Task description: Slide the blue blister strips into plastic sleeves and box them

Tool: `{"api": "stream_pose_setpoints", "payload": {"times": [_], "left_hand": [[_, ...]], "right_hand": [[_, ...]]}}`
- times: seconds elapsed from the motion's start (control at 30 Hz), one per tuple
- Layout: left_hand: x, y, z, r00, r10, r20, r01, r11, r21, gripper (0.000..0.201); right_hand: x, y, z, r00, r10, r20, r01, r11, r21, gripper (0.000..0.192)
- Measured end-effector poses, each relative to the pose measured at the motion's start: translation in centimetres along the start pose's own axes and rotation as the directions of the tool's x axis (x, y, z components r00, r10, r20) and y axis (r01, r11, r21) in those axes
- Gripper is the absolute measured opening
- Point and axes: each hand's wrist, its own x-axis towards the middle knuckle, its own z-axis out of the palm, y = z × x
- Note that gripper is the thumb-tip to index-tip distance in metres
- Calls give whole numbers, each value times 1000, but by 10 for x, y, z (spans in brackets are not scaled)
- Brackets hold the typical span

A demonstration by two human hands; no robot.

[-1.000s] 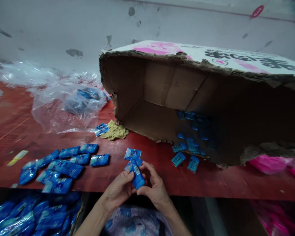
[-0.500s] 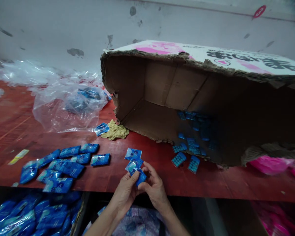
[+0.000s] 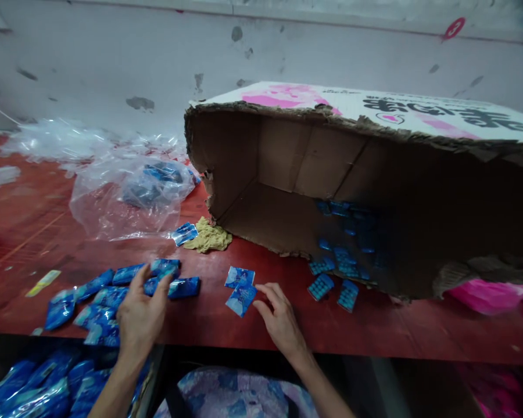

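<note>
My left hand [image 3: 142, 313] hovers with spread fingers over a pile of filled blue packets [image 3: 108, 293] at the front left of the red table [image 3: 253, 331]; its fingertips touch a packet there. My right hand [image 3: 281, 316] lies open near the table's front edge, fingertips right next to two flat blue sachets [image 3: 241, 290]. Neither hand grips anything. Right of that hand lie blue blister cards [image 3: 333, 289], spilling from a torn cardboard box [image 3: 279, 168] that lies on its side with its opening toward me.
A crumpled clear plastic bag [image 3: 131, 194] with blue items sits at the back left. A yellowish rag [image 3: 209, 237] lies by the box's corner. A bin of blue packets [image 3: 35, 389] is below the table's left edge. Pink bags [image 3: 488, 293] lie at the right.
Both hands held one blue packet together in front of me. Now the left hand has swung left to the pile, and the right hand has opened beside the flat sachets.
</note>
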Motion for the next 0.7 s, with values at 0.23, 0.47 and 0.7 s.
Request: {"api": "stream_pose_setpoints", "payload": {"times": [0.23, 0.47, 0.7], "left_hand": [[-41, 0, 20, 922, 386, -28, -386, 923, -2, 32], [-86, -15, 66, 784, 373, 496, -482, 869, 109, 29], [-74, -27, 73, 750, 458, 477, -611, 755, 237, 33]], "right_hand": [[14, -13, 12, 990, 75, 120, -4, 864, -503, 32], [32, -15, 12, 938, -31, 345, 233, 792, -564, 26], [27, -8, 12, 946, 33, 321, 188, 752, -632, 12]]}}
